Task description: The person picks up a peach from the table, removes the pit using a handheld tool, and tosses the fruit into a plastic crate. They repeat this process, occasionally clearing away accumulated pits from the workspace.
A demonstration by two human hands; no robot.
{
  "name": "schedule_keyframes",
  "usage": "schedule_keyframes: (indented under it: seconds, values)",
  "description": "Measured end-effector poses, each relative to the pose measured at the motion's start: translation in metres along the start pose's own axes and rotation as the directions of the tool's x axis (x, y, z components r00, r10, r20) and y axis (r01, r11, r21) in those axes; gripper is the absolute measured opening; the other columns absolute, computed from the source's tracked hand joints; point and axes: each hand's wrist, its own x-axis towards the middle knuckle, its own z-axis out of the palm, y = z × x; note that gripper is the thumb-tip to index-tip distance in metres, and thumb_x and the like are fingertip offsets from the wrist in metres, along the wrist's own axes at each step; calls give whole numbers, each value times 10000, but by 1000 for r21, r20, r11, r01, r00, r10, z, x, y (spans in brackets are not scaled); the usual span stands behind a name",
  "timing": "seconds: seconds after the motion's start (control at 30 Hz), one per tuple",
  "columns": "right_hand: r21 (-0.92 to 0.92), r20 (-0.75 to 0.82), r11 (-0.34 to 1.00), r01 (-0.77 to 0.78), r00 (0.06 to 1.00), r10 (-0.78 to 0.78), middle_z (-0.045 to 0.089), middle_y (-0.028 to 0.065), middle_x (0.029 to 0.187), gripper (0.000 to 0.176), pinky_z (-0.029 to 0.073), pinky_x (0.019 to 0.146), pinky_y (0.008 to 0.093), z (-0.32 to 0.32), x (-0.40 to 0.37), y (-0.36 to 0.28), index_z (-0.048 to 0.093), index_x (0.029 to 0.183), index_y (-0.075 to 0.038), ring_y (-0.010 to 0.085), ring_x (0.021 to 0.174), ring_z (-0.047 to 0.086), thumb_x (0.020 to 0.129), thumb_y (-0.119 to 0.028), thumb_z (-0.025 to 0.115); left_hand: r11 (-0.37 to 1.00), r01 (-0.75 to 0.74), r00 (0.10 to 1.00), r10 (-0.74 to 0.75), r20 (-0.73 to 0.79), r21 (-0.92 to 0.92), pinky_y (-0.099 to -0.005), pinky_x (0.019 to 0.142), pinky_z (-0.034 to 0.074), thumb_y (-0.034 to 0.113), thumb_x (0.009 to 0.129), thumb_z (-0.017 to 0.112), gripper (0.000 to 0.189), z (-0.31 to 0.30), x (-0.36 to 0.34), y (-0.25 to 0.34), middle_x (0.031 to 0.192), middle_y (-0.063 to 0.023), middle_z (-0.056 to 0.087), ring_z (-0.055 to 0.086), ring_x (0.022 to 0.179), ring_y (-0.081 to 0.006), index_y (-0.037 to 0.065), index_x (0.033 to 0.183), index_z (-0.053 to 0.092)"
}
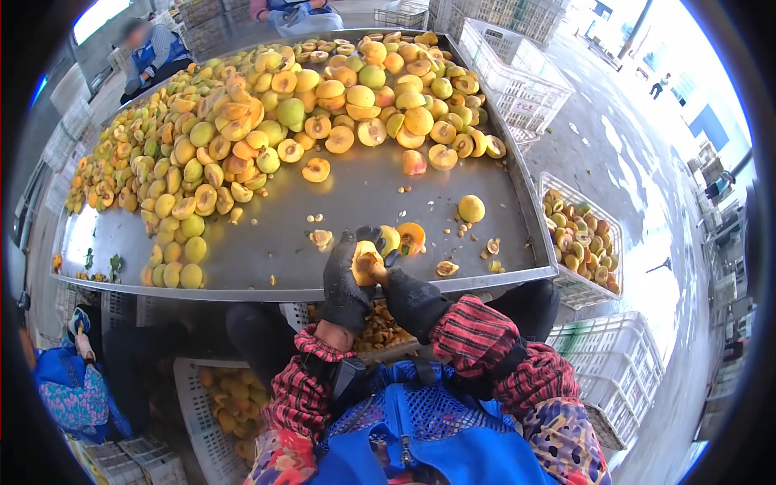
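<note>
Both my hands wear black gloves and meet at the near edge of a metal table [339, 214]. In my left hand [343, 273] is a cut yellow peach [363, 260], gripped with its opened side toward me. My right hand [406, 293] is closed against the same peach, its fingers at the flesh; I cannot tell whether a small tool is in them. Just beyond my fingers lie a peach half [411, 238] with a reddish hollow and another yellow piece [390, 240]. A whole peach [471, 208] rests farther right, near scraps and loose pits.
A large heap of halved peaches [234, 121] covers the table's far and left parts. Crates of fruit stand at right [617, 250] and below left [190, 396]. White crates [618, 364] are stacked lower right. Other people sit at the far side [299, 14] and left [73, 380].
</note>
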Motion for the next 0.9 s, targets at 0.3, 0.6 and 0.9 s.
schedule_keyframes:
  seconds: [0.3,0.6,0.9]
  values:
    - [14,143,1000,25,989,-27,602,142,1014,396,490,798,372,-17,-2,-53,429,1298,-38,189,917,599,912,-125,458,995,-88,994,91,-60,54,-350,919,474,205,954,393,331,-6,7,-6,1117,-140,591,580,1038,-230,-30,1137,538]
    - [244,409,874,-420,862,300,597,184,811,523,516,395,319,-47,-10,-101,342,1336,-60,250,548,632,824,-17,442,911,-170,984,140,106,375,-332,878,491,204,968,380,338,-20,15,-4,1062,-124,622,604,964,-205,-48,1117,550]
    - [-469,343,881,55,931,124,589,132,909,422,470,664,358,-47,-9,-75,421,1289,-58,235,830,613,895,-200,470,801,-134,988,63,141,583,-348,828,506,248,978,390,356,-23,21,-2,1023,-126,635,608,940,-215,-31,1078,587]
